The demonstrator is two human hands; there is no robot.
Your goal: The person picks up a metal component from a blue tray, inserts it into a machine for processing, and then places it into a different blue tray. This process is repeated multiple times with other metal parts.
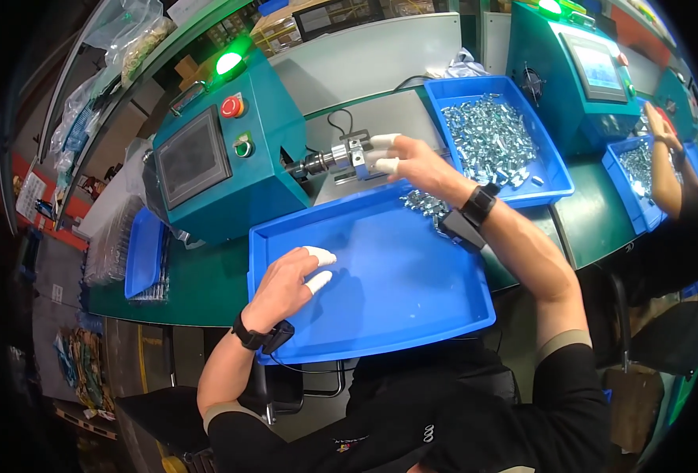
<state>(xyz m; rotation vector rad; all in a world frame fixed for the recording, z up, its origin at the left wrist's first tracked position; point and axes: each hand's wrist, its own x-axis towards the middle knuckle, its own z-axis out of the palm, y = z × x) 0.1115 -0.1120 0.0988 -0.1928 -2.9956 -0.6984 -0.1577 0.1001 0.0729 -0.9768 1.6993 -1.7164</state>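
My left hand (pixel 284 285) hovers over the left part of a blue tray (pixel 380 303), its thumb and forefinger apart, with nothing seen between them. White covers sit on the tips of its fingers. Reaching to the metal fixture (pixel 357 158) at the end of a machine's spindle (pixel 314 162), my right hand (pixel 416 164) has its covered thumb and forefinger spread beside the fixture's right end. No part shows between those two fingertips. Below my right wrist, small silvery metal parts (pixel 424 203) lie piled in the tray's far right corner.
The green machine (pixel 266 106) at left has a dark screen, a red button and a lit green lamp (pixel 229 63). A deep blue bin (pixel 558 177) of metal parts stands back right. Another person's arm (pixel 664 169) works beside a second machine (pixel 550 63) at far right.
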